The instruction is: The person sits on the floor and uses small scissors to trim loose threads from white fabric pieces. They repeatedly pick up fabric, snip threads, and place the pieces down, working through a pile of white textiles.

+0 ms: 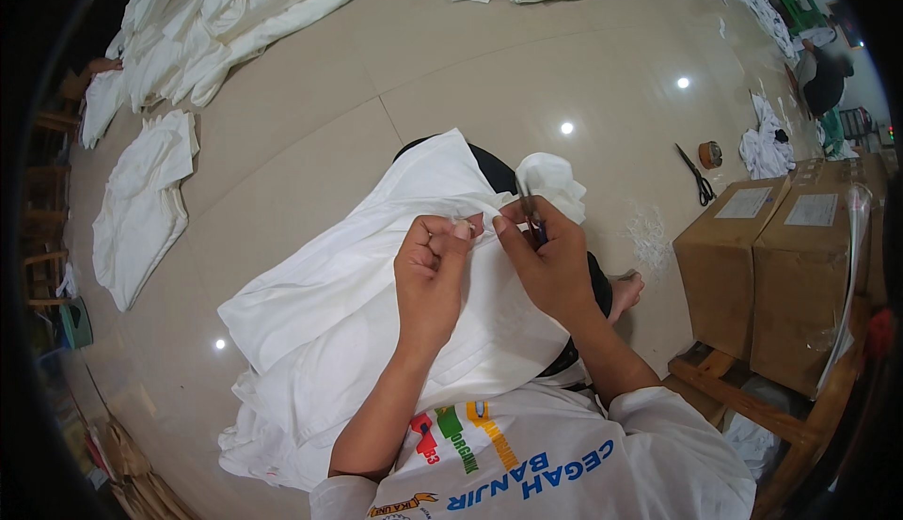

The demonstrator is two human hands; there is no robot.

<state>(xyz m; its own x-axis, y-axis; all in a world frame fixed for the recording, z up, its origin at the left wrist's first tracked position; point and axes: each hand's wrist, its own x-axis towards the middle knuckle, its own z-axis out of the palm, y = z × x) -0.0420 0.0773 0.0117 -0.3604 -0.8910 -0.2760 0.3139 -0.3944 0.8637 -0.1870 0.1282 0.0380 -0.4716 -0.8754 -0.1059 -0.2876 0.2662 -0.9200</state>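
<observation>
Across my lap lies white cloth (310, 304), over dark-clad legs. My left hand (430, 271) is closed, thumb and forefinger pinching a small edge of the cloth. Just right of it, my right hand (543, 257) grips small metal snips (527, 196) pointing upward, while its thumb presses on a narrow folded strip of the same cloth. The exact point between my fingertips is too small to make out. A bare foot (625, 294) shows beside my right knee.
White cloth piles (235, 12) lie ahead and at left (141, 210). Black scissors (696, 172), a tape roll (710, 154) and white scraps (649, 235) are on the floor at right, near cardboard boxes (715, 275) by a wooden frame (781, 421). Someone's hand or foot (103, 66) shows far left.
</observation>
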